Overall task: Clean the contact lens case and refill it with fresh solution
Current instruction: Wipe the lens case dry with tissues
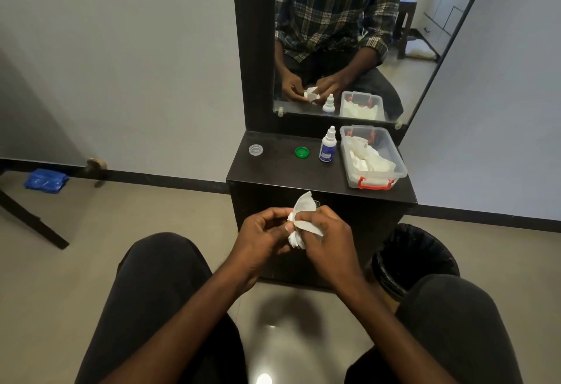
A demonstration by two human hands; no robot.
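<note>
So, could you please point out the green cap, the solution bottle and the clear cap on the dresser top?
green cap (302, 152), head view, centre of its top face.
solution bottle (327, 149), head view, on its blue label.
clear cap (255, 149), head view, middle of the round disc.

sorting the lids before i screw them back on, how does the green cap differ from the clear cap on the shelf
The green cap is solid green, while the clear cap is see-through and pale. The green cap lies near the middle of the shelf, close to the dropper bottle; the clear cap lies out by the shelf's left end, alone. Both are small and round, lie flat, and neither hand touches them.
</note>
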